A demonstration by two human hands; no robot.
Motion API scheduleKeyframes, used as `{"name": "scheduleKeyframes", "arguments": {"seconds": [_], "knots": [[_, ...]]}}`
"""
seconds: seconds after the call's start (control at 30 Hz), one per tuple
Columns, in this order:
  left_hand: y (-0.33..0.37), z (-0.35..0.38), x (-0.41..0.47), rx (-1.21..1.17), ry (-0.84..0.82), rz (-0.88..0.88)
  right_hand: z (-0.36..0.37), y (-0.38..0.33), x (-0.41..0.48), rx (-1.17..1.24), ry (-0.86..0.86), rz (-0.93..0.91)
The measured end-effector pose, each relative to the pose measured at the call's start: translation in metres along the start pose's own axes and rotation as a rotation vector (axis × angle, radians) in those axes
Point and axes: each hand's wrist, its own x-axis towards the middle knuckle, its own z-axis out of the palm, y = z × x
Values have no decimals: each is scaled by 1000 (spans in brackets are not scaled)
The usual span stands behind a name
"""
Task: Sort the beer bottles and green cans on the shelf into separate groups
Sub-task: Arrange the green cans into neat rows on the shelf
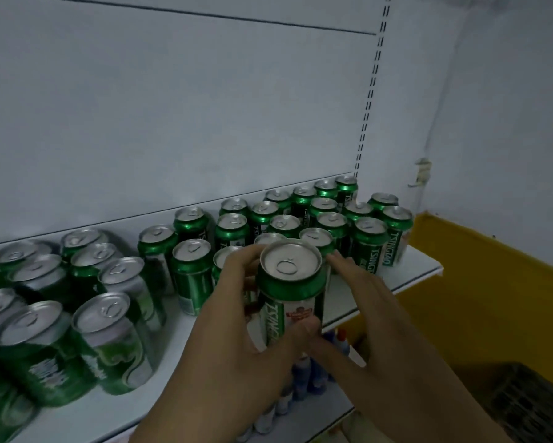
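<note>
Left hand (236, 334) grip is wrapped round a green aluminium can with a silver pull-tab lid and white label panel (290, 289): thumb across the front of the label, fingers curled behind. Right hand (364, 308) lies against the can's right side, thumb tucked under the left thumb near the can's lower edge, fingers spread toward the cans behind. Both closed on the same can. Can is upright, at the front lip of the white metal shelf (412, 273); can't tell if its base is down or lifted.

Just behind it, the right-hand cluster of green cans with the same lettering (316, 215), packed tight. Left, apart from that, a cluster of green cans with paler swirl labels (86, 314), motion-blurred.

Risks: can sits at the shelf edge, so a slip drops it onto the blue-capped bottles on the lower shelf (304, 375). Spread right fingers touch neighbouring cans, so a shove could topple the row.

Readable: "TSINGTAO" vertical on a rightmost can (393, 238), "TSING…" on the held one, plus a red emblem, illegible. Left cluster's labels too blurred.
</note>
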Motion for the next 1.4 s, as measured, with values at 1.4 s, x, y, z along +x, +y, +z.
{"name": "scheduleKeyframes", "arguments": {"seconds": [1.4], "knots": [[-61,25,-7,736,605,-238,7,74,86,161,-239,-462]]}}
